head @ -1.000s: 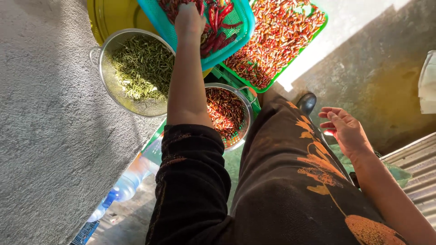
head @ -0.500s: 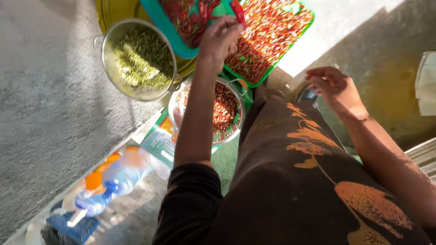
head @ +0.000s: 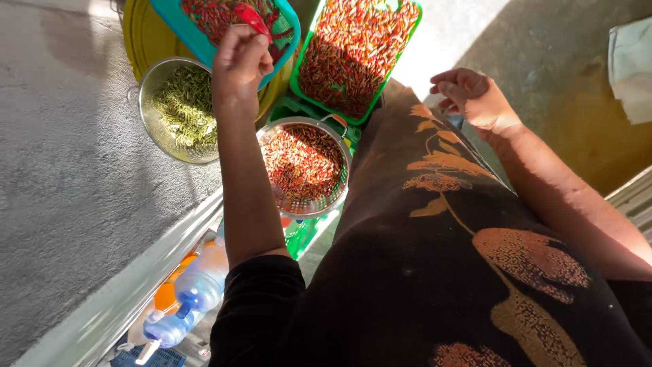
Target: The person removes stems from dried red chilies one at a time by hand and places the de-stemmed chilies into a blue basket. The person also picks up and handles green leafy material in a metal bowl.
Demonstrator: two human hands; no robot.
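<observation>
The left hand (head: pixel 239 62) was raised over the near edge of a teal tray (head: pixel 204 42) of red chillies, its fingers curled loosely around one red chilli (head: pixel 252 18) whose end stuck out past the knuckles. The right hand (head: pixel 473 99) hovered apart on the other side, above the knee of the dark patterned garment (head: pixel 448 251), fingers half bent and holding nothing that could be seen.

Just beside the teal tray sat a green tray (head: pixel 303 92) heaped with red and orange chillies. Below it, between the left forearm and the garment, stood a metal colander (head: pixel 319 206) filled with more red chillies. To the left of the forearm a second metal colander (head: pixel 146 112) held green stalks, and it rested against a yellow basin (head: pixel 136 37) that lay under the teal tray. Near the elbow lay a clear plastic bottle (head: pixel 197 289) with a blue cap, on the grey concrete floor (head: pixel 61 170).
</observation>
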